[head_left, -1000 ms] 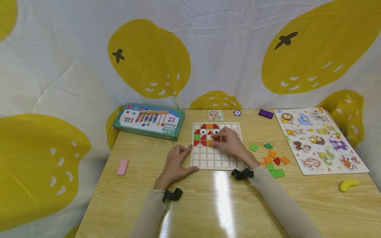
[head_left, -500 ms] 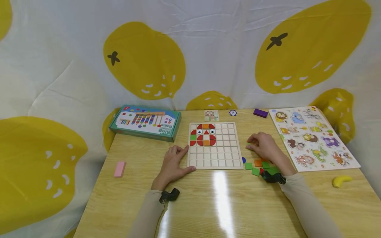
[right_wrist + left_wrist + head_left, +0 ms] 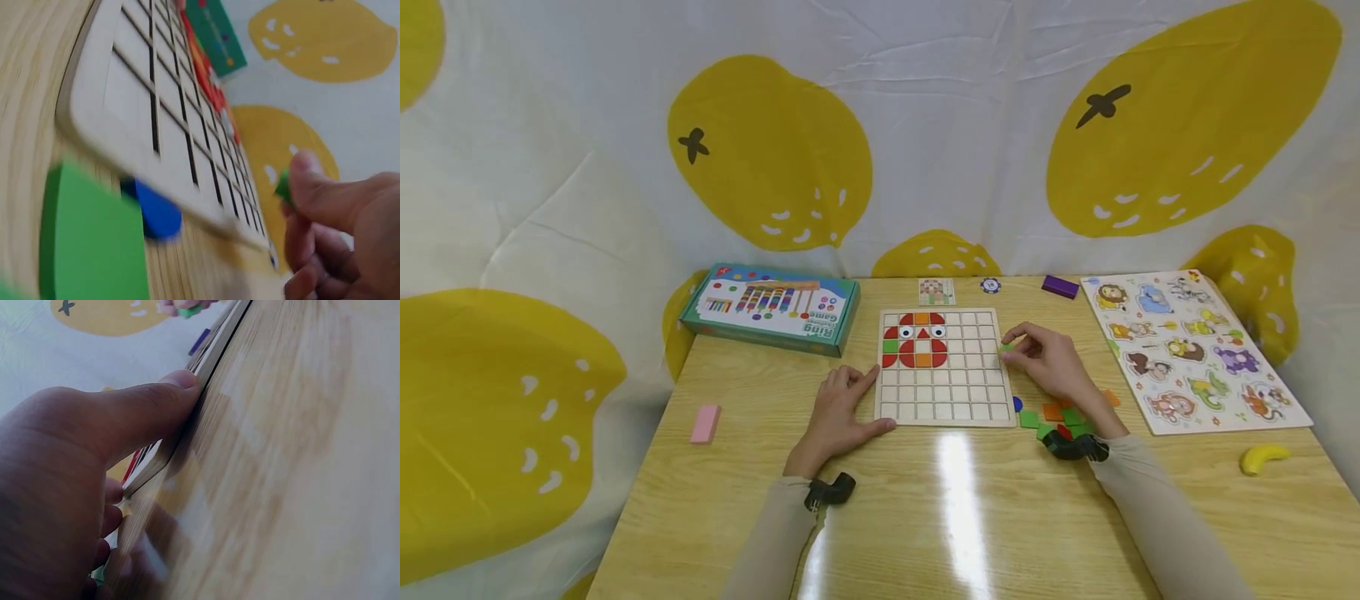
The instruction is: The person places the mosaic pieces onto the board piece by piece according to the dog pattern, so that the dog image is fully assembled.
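Observation:
A wooden grid board (image 3: pixel 955 390) lies mid-table, its upper left part filled with red, orange, green and eye-marked tiles (image 3: pixel 921 340). At the board's near left corner is my left hand (image 3: pixel 841 414), thumb straight against the near edge and fingertips at the left edge. My right hand (image 3: pixel 1047 360) pinches a small green tile (image 3: pixel 1005 348) between thumb and fingers over the board's right edge. The right wrist view also has this green tile (image 3: pixel 284 186), partly covered by the thumb. Loose green, orange and red tiles (image 3: pixel 1054 412) lie below the right hand.
A blue round-edged piece (image 3: pixel 1017 404) sits by the board's right edge. Behind the board are a picture card (image 3: pixel 936 292), a chip (image 3: pixel 990 285) and a purple block (image 3: pixel 1060 287). A game box (image 3: pixel 771 308), pink block (image 3: pixel 705 424), animal puzzle (image 3: pixel 1195 354) and toy banana (image 3: pixel 1264 457) lie around.
My right hand has gone from the board to the loose tiles at the right, picked up a green tile and come back left to the board's edge. The left hand stays at the corner.

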`<state>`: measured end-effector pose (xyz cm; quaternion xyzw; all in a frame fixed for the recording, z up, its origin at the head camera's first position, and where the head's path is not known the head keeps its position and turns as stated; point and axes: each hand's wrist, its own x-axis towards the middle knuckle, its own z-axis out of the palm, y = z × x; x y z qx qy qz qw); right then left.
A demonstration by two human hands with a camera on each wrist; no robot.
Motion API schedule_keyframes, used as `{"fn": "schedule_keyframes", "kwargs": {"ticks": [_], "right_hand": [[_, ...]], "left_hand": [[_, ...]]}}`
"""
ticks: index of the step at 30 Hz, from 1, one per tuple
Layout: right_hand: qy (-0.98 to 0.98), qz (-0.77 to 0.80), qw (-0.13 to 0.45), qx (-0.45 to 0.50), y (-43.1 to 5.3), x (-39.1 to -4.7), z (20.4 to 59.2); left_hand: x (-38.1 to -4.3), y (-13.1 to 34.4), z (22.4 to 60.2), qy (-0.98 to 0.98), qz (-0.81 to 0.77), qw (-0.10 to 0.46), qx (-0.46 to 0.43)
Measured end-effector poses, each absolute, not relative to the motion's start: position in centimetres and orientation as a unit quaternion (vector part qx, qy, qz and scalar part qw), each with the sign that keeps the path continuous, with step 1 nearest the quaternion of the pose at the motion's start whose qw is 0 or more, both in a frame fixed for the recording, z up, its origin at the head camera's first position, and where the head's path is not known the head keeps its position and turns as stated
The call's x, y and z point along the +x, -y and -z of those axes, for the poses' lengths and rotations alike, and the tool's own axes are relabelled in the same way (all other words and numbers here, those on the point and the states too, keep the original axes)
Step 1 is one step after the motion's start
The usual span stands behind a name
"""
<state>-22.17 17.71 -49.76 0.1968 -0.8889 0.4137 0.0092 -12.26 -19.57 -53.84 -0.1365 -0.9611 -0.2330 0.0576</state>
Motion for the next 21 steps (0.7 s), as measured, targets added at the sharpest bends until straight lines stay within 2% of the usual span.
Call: {"fn": "schedule_keyframes", "kwargs": {"ticks": [5,10,17,21], "right_hand": [[0.828,-0.530,-0.016,0.180,-14.8,-22.2,49.7],[0.809,-0.552,-0.053,0.194,-11.5,-22.0,50.2],[0.852,-0.471,-0.006,0.231,-8.2,-21.7,51.6],[0.868,-0.436,-0.003,0.238,-7.3,-21.3,51.9]], "left_hand": [[-12.3,19.7,53.8,0.961,0.237,0.053,-0.134],[-12.3,19.7,53.8,0.960,0.239,0.052,-0.134],[-12.4,19.6,53.8,0.960,0.242,0.046,-0.132],[-12.4,19.7,53.8,0.958,0.246,0.054,-0.137]]}}
